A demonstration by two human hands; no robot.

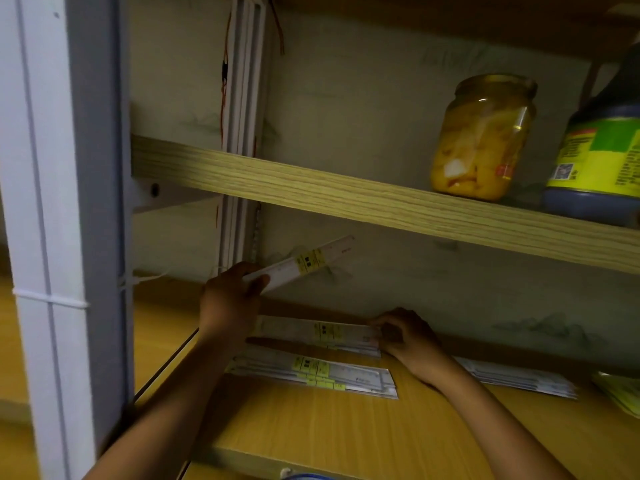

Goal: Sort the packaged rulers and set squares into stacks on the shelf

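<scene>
Your left hand (pixel 231 296) gripped one packaged ruler (pixel 304 263) at its lower-left end, its long axis rising toward the frame's centre, directly above the rear stack (pixel 320 336) whose right end your right hand (pixel 403 336) pinched.

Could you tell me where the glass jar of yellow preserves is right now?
The jar stands on the upper shelf, right side of the head view, just left of the dark bottle.
</scene>
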